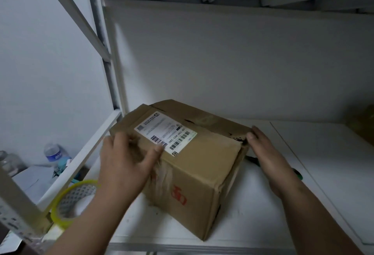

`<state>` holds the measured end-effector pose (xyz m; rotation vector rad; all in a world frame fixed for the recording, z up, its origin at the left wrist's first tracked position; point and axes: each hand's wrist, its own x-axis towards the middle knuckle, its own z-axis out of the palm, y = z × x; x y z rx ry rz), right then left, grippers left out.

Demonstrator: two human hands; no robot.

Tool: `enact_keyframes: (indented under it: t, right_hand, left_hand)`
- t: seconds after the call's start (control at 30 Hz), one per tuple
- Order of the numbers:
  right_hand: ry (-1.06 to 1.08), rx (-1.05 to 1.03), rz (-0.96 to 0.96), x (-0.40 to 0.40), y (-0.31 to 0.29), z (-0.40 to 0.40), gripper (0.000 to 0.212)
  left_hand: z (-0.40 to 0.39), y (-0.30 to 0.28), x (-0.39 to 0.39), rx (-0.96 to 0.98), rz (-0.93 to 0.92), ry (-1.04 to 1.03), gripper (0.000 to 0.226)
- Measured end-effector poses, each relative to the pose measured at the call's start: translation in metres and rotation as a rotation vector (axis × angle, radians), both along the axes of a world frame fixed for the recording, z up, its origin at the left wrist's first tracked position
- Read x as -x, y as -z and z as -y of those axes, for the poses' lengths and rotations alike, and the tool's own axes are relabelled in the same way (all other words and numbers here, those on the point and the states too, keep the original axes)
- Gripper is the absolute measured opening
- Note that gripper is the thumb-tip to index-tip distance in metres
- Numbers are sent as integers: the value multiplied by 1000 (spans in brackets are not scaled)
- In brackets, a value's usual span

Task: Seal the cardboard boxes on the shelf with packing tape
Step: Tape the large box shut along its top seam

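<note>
On the white metal shelf (263,204), your left hand (125,161) and right hand (265,149) press straight-fingered on the worn brown cardboard box (194,165); likely light, soft-cornered; hold its ends.

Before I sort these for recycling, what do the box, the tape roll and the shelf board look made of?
The box: brown corrugated cardboard, matte, creased and torn at one corner. The tape roll: glossy yellowish clear plastic film, probably on a printed card core. The shelf board: smooth white sheet, painted metal or laminate; I cannot tell which.
</note>
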<state>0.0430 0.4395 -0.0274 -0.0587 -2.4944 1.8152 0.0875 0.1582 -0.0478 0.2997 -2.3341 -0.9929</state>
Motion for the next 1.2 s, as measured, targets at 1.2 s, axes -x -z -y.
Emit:
enact_keyframes:
  t: [1.2]
  right_hand:
    - [-141, -862, -474, -69, 16, 79, 66]
  left_hand:
    - [34, -10, 34, -744, 111, 248, 68]
